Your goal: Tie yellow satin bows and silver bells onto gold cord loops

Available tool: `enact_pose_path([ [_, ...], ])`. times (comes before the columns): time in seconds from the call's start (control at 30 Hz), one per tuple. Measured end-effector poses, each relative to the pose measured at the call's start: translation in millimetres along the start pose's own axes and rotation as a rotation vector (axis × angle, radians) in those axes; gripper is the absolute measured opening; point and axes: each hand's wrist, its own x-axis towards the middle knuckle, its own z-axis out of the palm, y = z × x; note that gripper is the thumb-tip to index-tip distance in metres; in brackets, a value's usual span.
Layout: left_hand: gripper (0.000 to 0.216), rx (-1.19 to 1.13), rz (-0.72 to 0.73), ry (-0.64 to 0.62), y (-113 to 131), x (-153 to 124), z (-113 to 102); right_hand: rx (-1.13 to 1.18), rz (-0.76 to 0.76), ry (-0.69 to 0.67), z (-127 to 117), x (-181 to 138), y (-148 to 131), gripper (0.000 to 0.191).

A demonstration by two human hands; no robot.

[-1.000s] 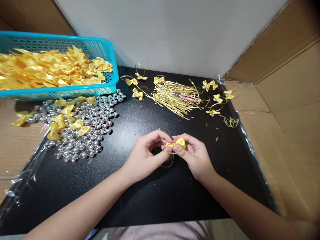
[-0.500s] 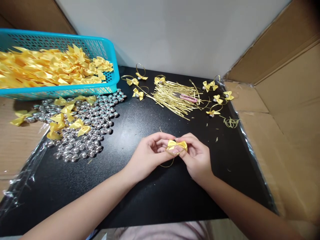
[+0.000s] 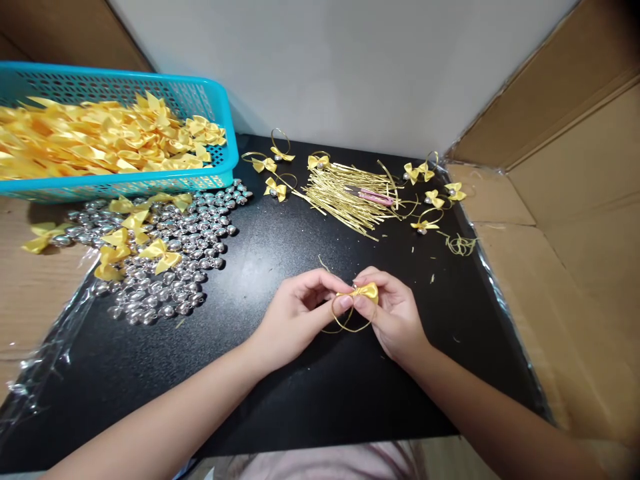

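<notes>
L hand [image 3: 300, 310] & R hand [image 3: 395, 313] tog., both pinching yellow bow [image 3: 369, 291] w/ gold wire loop [image 3: 353, 331], above blk table [image 3: 310, 413]

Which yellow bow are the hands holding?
The bow held between the left hand and right hand, nearer the person than the gold strips; neither hand touches any other bow.

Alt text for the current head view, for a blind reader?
A person's left hand and right hand hold a yellow ribbon bow and a looped gold tie over a black table. At left, silver beads lie before a turquoise basket of yellow bows; gold ties lie beyond the hands.
</notes>
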Motion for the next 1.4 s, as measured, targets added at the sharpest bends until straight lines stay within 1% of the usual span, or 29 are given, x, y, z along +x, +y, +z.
enact_pose_path([
  [0.13, 0.016, 0.064, 0.047, -0.002, -2.0, -1.9, 0.8, 0.055, 0.065, -0.013, 1.5, -0.2, 1.1, 0.012],
  [0.27, 0.017, 0.074, 0.069, 0.004, -2.7, -3.2, 1.8, 0.085, 0.072, -0.051, 2.2, -1.2, 0.1, 0.01],
  [0.43, 0.016, 0.043, 0.054, 0.032, -3.1, -2.7, 0.4, -0.074, 0.033, -0.139, -10.6, 5.2, -9.8, 0.016],
  [0.5, 0.015, 0.071, 0.05, 0.05, -3.5, -2.4, 0.0, -0.107, 0.022, -0.135, -16.9, 9.4, -14.5, 0.015],
  [0.57, 0.016, 0.115, 0.042, 0.051, -3.8, -2.3, 0.3, -0.13, 0.02, -0.115, -19.9, 12.6, -17.9, 0.019],
  [0.6, 0.017, 0.135, 0.036, 0.047, -3.9, -2.2, 0.6, -0.154, 0.026, -0.111, -19.8, 13.5, -19.0, 0.017],
  [0.7, 0.016, 0.177, 0.011, 0.028, -3.8, -2.3, 1.1, -0.227, 0.041, -0.119, -15.2, 13.5, -20.3, 0.004],
  [0.83, 0.015, 0.205, -0.012, 0.005, -4.0, -1.8, -0.4, -0.218, 0.037, -0.122, -10.4, 12.0, -20.2, 0.003],
  [0.9, 0.016, 0.204, -0.007, -0.003, -4.4, -1.3, -1.6, -0.187, 0.063, -0.123, -10.8, 12.5, -20.4, 0.005],
  [1.07, 0.016, 0.244, 0.012, -0.01, -5.6, -1.2, -3.6, -0.099, 0.193, -0.128, -15.5, 15.6, -23.3, 0.014],
  [1.17, 0.015, 0.329, 0.044, -0.019, -6.1, -1.7, -4.4, -0.054, 0.222, -0.109, -17.4, 16.5, -25.6, 0.017],
  [1.23, 0.013, 0.404, 0.094, -0.019, -6.3, -1.9, -4.8, -0.048, 0.196, -0.081, -17.5, 16.2, -26.0, 0.017],
  [1.33, 0.008, 0.501, 0.185, -0.011, -6.4, -2.2, -5.0, -0.119, 0.134, -0.082, -16.3, 15.2, -24.3, 0.014],
  [1.4, 0.006, 0.524, 0.225, -0.011, -6.4, -2.7, -4.9, -0.175, 0.095, -0.092, -15.2, 14.4, -22.3, 0.013],
])
